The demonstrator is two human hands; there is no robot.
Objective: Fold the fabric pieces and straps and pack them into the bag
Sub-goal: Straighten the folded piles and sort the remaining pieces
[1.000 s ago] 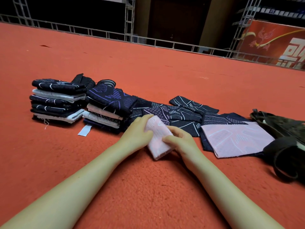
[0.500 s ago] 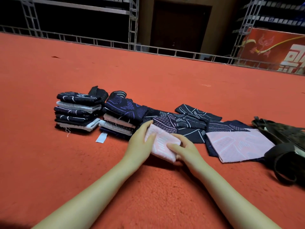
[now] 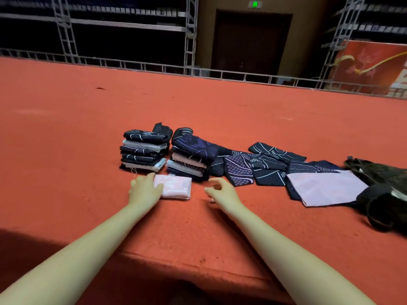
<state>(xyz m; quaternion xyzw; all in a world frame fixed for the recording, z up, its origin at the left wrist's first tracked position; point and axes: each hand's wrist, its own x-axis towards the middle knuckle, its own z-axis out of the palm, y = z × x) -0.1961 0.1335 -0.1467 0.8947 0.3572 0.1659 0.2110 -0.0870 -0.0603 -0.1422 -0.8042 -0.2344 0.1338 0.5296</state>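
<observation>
Two stacks of folded pieces are being kept side by side on the surface: the left stack and, just to its right, the right stack. A folded piece is lying in front of the gap between them, and its left end is being touched by the left hand. The right hand is being held apart, to the right of that piece. Unfolded pieces are spread to the right of the stacks, overlapping, with a flat piece lying on the rightmost ones. The bag is lying at the far right, touching that spread.
</observation>
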